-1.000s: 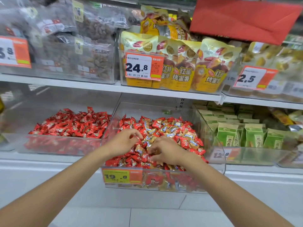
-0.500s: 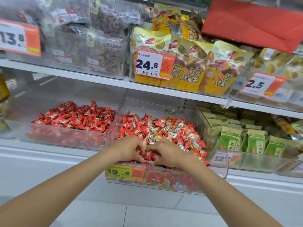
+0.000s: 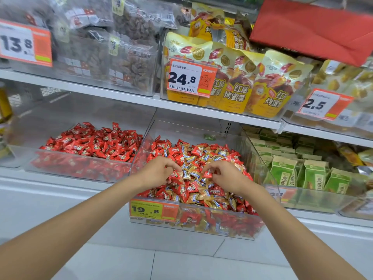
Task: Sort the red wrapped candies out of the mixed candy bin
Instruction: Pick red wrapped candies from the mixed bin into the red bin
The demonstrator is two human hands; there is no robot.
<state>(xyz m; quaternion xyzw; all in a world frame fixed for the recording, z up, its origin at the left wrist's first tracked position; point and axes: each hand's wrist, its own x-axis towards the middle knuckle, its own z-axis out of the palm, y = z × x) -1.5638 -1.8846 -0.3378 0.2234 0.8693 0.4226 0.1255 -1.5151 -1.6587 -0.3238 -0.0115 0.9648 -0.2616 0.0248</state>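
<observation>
At the front edge of the lower shelf (image 3: 60, 190), near the middle and jutting slightly over that edge: the mixed candy bin (image 3: 187, 130), of clear plastic, with a yellow and orange price tag (image 3: 153, 209) marked 19.8 on the front wall. Inside, heaped from wall to wall, red wrapped candies (image 3: 173, 152) mingled with gold and blue candies (image 3: 193, 174). Both bare arms reaching in over the front wall. Left hand (image 3: 157, 174) low on the left half of the heap, fingers curled narrow, thumb and forefinger pinching a red candy (image 3: 175, 176). Right hand (image 3: 228, 176) on the right half, near the left one but apart, fingers curled narrow too and pinching a second red candy (image 3: 207, 174) by the tips. Between the two hands, only a small patch of gold and blue wrappers. Just beside the bin, toward the left end of the same shelf and set further back from the front edge, a second clear bin (image 3: 22, 156) with a pile of red candies (image 3: 90, 142) only. Toward the right end, green cartons (image 3: 282, 170) in rows inside another clear tray. On the upper shelf (image 3: 101, 91), yellow snack pouches (image 3: 232, 91) behind a tag marked 24.8 (image 3: 189, 77), and clear bags of brown dried goods (image 3: 131, 63) toward the left end. Remaining fingers of both hands hidden under the palms, so not possible to tell more about the grip.
</observation>
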